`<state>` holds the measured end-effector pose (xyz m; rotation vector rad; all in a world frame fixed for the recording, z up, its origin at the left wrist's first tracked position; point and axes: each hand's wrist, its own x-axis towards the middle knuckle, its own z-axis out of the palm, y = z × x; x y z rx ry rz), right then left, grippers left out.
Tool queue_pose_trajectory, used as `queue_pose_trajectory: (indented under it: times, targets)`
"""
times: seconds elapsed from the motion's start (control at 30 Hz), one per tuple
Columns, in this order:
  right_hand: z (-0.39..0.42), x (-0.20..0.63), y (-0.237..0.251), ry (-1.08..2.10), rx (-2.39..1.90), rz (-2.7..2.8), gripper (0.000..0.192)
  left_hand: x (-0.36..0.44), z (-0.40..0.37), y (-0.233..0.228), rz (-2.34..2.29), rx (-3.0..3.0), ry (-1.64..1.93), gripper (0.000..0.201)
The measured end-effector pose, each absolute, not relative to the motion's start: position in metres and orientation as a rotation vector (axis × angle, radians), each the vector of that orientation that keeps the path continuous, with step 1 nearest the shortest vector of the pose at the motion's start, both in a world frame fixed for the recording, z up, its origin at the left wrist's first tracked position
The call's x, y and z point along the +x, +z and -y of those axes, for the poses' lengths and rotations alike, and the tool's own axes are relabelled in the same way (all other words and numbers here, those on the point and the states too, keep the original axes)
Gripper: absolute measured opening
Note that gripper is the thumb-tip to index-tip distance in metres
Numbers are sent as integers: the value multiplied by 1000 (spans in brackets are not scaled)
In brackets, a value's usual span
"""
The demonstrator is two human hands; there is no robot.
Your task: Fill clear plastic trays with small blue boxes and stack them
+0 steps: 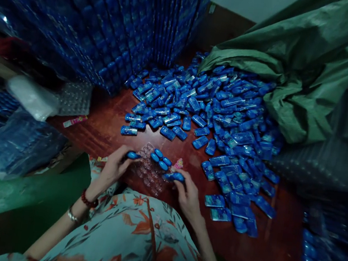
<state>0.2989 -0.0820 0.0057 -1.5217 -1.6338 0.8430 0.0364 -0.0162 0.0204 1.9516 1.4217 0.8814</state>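
Note:
My left hand (pixel 116 166) pinches a small blue packet (pixel 132 155) at the left edge of a clear moulded plastic tray (pixel 148 173). Several blue oval pieces (pixel 160 159) sit in the upper cavities of this tray, while its lower cavities show bare plastic. At the tray's right side, my right hand (pixel 187 190) is closed on a blue packet (pixel 174 176); whether it holds more than one I cannot tell. A beaded bracelet (pixel 88 200) is on my left wrist. Just above my right hand lies a pink and yellow paper strip (pixel 178 163).
A large heap of blue packets (pixel 196 103) spreads over the reddish table (pixel 109 117). Tall stacks of filled blue trays (pixel 119 28) rise behind. A green sack (pixel 294 69) drapes at the right. Bubble wrap (pixel 75 98) and a plastic-covered bundle (pixel 18 142) lie left.

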Motion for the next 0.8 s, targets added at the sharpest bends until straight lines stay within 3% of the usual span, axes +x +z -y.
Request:
queue_pose_trajectory:
  times: [0.33, 0.53, 0.8]
  targets:
    - [75, 268, -8, 163, -1467, 2194, 34, 57, 25, -17, -1165, 2435, 818, 35]
    - [67, 270, 14, 165, -1530, 2367, 28, 61, 37, -27, -1138, 2533, 769, 32]
    - [48, 251, 36, 316, -1717, 2563, 30, 76, 30, 9, -1054, 2571, 396, 30]
